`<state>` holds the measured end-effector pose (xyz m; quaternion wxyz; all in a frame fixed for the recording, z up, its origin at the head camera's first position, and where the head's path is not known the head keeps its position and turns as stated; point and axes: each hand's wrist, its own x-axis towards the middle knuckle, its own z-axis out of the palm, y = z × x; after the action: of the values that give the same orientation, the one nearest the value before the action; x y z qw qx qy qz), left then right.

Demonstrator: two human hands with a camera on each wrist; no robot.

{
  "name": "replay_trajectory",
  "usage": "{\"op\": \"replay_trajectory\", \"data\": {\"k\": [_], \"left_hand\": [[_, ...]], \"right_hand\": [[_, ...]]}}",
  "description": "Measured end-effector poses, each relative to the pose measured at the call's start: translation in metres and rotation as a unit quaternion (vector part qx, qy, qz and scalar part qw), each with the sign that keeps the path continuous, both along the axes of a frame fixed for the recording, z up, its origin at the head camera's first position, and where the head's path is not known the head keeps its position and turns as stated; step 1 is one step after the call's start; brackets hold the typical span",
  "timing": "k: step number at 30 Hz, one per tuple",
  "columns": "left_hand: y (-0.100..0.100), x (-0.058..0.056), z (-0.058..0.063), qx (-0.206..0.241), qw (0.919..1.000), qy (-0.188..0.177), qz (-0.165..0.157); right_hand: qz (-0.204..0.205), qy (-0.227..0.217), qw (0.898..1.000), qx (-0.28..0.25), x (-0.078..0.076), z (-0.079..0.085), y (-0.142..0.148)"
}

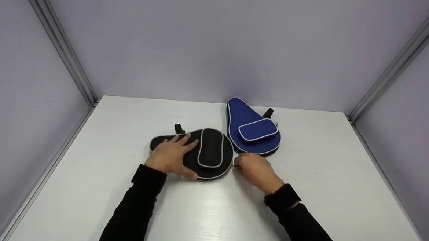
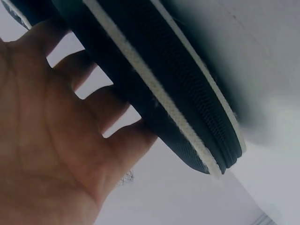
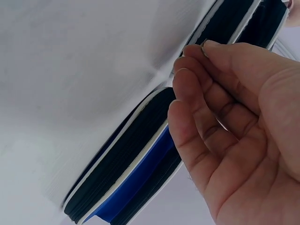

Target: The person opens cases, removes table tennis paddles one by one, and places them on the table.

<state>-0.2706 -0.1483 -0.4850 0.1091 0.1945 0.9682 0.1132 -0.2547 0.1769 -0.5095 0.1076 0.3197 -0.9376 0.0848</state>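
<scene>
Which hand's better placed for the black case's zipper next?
Right hand, likely: it pinches what looks like the pull at the edge of the black case; the left hand rests on top.

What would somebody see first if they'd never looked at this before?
Probably the bright blue paddle case, at the back of the white table. Next, the black paddle case in front and to the left, with the left hand spread on top. The right hand pinches what looks like a zipper pull at that case's round end.
</scene>
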Motion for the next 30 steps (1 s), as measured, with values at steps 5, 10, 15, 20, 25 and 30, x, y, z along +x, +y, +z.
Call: {"op": "replay_trajectory", "data": {"k": [5, 10, 15, 20, 25, 30], "left_hand": [[0.002, 0.001, -0.002, 0.001, 0.9997, 0.016, 0.017], [0.006, 0.003, -0.004, -0.003, 0.9985, 0.038, 0.038], [0.012, 0.003, -0.008, -0.004, 0.9964, 0.055, 0.064], [0.016, 0.004, -0.012, 0.004, 0.9943, 0.064, 0.085], [0.016, 0.004, -0.013, 0.007, 0.9936, 0.070, 0.088], [0.012, 0.003, -0.017, -0.010, 0.9941, 0.074, 0.079]], "right_hand": [[0.011, 0.003, 1.000, 0.001, 0.002, -0.002, -0.006], [0.015, 0.003, 1.000, -0.001, 0.003, -0.002, -0.014], [0.021, 0.006, 1.000, 0.004, 0.004, -0.002, -0.025], [0.029, 0.000, 1.000, 0.008, 0.005, -0.001, -0.038], [0.014, -0.039, 0.999, 0.004, 0.006, 0.002, -0.051], [-0.038, -0.081, 0.996, -0.013, 0.006, 0.005, -0.061]]}}
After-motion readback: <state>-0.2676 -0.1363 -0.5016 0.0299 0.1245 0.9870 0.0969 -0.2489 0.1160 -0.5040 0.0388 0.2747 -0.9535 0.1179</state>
